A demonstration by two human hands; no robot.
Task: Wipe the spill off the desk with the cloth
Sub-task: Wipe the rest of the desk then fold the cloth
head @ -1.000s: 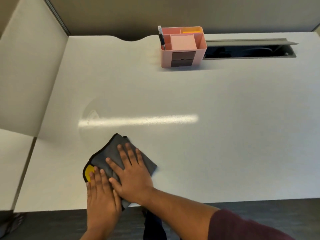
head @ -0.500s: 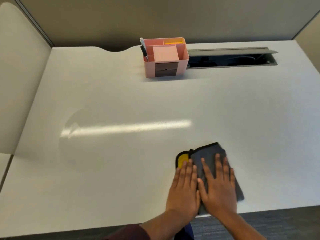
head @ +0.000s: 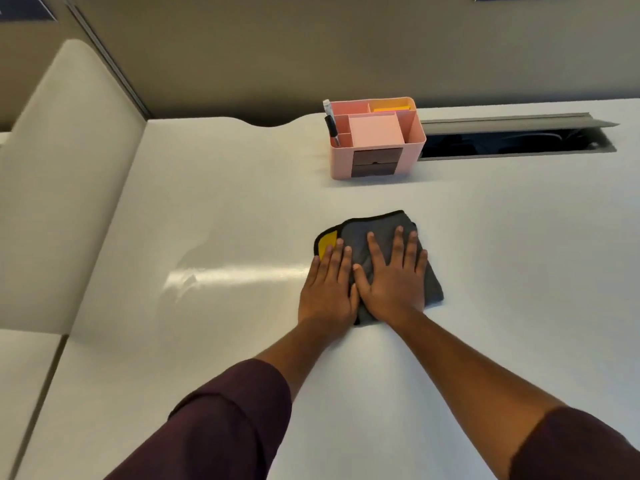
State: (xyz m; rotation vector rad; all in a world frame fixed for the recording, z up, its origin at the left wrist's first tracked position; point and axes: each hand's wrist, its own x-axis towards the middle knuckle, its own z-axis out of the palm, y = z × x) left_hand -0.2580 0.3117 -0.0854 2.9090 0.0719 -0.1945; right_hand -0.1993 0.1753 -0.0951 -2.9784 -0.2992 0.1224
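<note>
A dark grey cloth (head: 379, 230) with a black edge and a yellow corner lies folded on the white desk (head: 242, 188), near its middle. My left hand (head: 327, 292) lies flat on the cloth's left part, fingers spread. My right hand (head: 393, 284) lies flat beside it on the cloth's middle, thumb touching the left hand. Both palms press down; neither hand curls around the cloth. A faint wet-looking sheen (head: 188, 277) shows on the desk left of the cloth, under a bright light streak.
A pink desk organiser (head: 375, 157) with a pen (head: 330, 124) stands beyond the cloth. An open cable slot (head: 516, 142) runs along the back right. A white side panel (head: 62, 188) borders the desk on the left, a partition wall behind.
Both hands slid the cloth from the near left edge to the right, then away from me toward the desk's middle. My arms are now stretched out.
</note>
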